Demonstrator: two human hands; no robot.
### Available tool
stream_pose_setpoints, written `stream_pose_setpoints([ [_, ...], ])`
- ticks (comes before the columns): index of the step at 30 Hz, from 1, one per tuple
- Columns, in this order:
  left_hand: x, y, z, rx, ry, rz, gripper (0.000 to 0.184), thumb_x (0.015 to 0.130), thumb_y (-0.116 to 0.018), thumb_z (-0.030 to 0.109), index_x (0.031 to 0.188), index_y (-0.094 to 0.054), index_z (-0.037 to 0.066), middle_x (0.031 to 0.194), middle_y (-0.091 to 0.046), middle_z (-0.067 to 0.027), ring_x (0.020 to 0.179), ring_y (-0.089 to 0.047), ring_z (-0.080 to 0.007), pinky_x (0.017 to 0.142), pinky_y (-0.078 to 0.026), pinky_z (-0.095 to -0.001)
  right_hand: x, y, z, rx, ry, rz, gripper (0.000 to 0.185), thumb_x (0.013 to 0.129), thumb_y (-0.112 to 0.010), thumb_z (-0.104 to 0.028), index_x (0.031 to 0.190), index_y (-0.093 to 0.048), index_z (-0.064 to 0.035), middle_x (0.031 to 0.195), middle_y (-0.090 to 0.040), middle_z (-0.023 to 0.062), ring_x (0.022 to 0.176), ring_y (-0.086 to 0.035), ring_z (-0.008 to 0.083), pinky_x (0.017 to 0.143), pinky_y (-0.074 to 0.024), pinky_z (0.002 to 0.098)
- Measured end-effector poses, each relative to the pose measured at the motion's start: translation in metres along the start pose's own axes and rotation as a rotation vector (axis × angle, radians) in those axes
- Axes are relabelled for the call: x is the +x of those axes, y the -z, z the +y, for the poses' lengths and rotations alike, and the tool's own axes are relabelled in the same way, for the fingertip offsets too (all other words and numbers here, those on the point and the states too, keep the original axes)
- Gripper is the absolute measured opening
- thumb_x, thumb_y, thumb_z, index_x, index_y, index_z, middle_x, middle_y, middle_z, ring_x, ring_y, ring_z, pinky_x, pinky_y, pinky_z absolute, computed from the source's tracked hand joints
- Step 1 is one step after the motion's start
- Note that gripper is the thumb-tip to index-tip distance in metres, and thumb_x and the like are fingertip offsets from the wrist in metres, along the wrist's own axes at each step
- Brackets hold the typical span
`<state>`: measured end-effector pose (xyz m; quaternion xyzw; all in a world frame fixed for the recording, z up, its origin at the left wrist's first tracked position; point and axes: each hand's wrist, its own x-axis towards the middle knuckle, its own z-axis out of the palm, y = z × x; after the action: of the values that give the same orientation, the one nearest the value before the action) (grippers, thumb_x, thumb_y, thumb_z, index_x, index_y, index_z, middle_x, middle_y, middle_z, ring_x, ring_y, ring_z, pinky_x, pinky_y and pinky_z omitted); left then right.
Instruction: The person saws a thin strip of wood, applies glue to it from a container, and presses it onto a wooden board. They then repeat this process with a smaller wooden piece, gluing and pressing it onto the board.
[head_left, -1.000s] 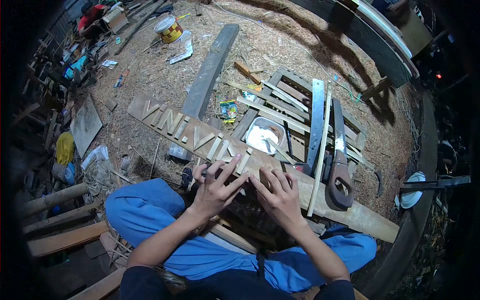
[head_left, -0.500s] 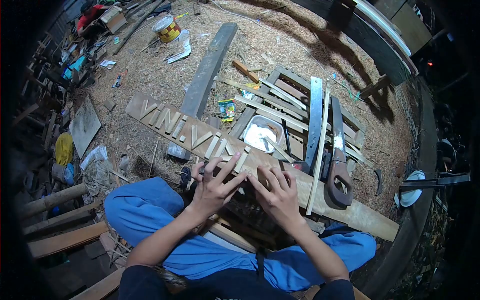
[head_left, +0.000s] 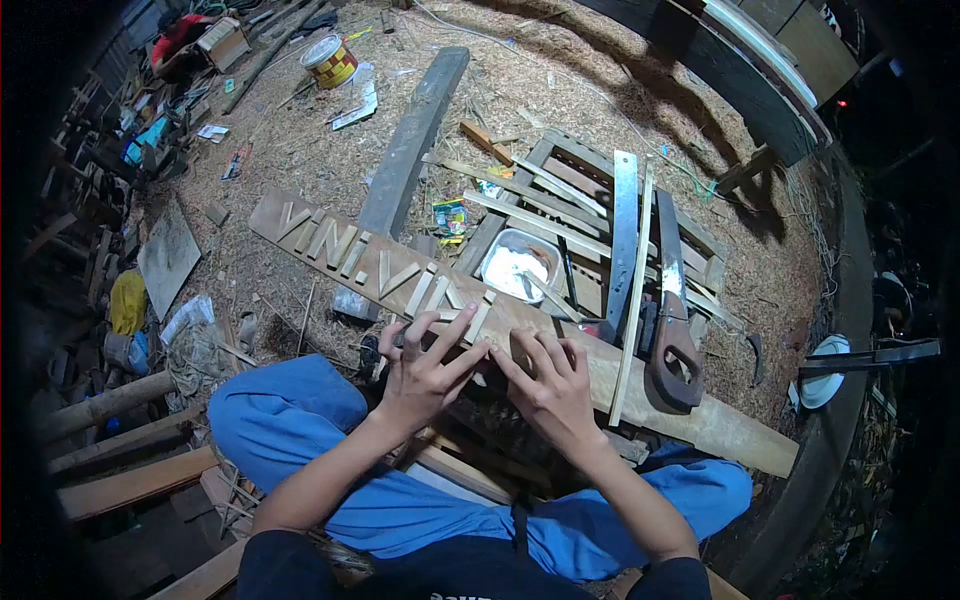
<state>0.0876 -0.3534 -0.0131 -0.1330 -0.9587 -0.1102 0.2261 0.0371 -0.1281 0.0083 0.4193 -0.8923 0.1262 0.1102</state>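
Note:
A long wooden board (head_left: 735, 432) lies across in front of my lap, with short wooden strips (head_left: 399, 279) set on it in letter-like shapes. My left hand (head_left: 425, 375) is at the board's near edge, its fingers bent around a short pale wooden strip (head_left: 482, 316). My right hand (head_left: 550, 385) is close beside it, fingers curled, with its index fingertip meeting the left fingertips at the strip's lower end. Whatever lies between the right fingertips is hidden. A white tub (head_left: 513, 268) of white paste with a stick in it stands just beyond the board.
Right of my hands, a handsaw (head_left: 677, 355), a flat metal blade (head_left: 623, 230) and a long thin strip (head_left: 632, 310) lie across the board. Behind is a slatted wooden frame (head_left: 590, 150). A thick beam (head_left: 420, 130) and a paint bucket (head_left: 330, 62) are farther off; a person (head_left: 178, 38) is far left.
The view shifts very slightly. Both hands stay almost in place at the pale strip, with only small finger movements.

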Motion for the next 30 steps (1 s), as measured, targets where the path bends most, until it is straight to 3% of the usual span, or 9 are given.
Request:
stream_pose_setpoints([
  [25,-0.0015,-0.0008,0.0009,0.051,0.009,-0.022,0.043,0.083,-0.080,0.034,0.125,-0.072,0.035,0.159,-0.049,0.0033,0.141,-0.035,-0.0274,0.107,-0.021,-0.0538,-0.0022,-0.0044,-0.0001,-0.020,0.022,-0.007,0.072,0.078,-0.078,-0.025,0.147,-0.058,-0.0223,0.141,-0.058,0.0094,0.127,-0.055,0.0281,0.103,-0.0413,0.0507],
  [30,-0.0021,-0.0013,-0.0005,0.019,-0.003,-0.013,0.041,0.084,-0.079,0.032,0.124,-0.073,0.033,0.159,-0.049,0.0015,0.142,-0.034,-0.0279,0.107,-0.023,-0.0509,-0.0023,-0.0084,0.0018,-0.011,0.029,0.033,0.073,0.078,-0.078,-0.025,0.148,-0.058,-0.0230,0.139,-0.059,0.0091,0.125,-0.056,0.0268,0.103,-0.0417,0.0501],
])
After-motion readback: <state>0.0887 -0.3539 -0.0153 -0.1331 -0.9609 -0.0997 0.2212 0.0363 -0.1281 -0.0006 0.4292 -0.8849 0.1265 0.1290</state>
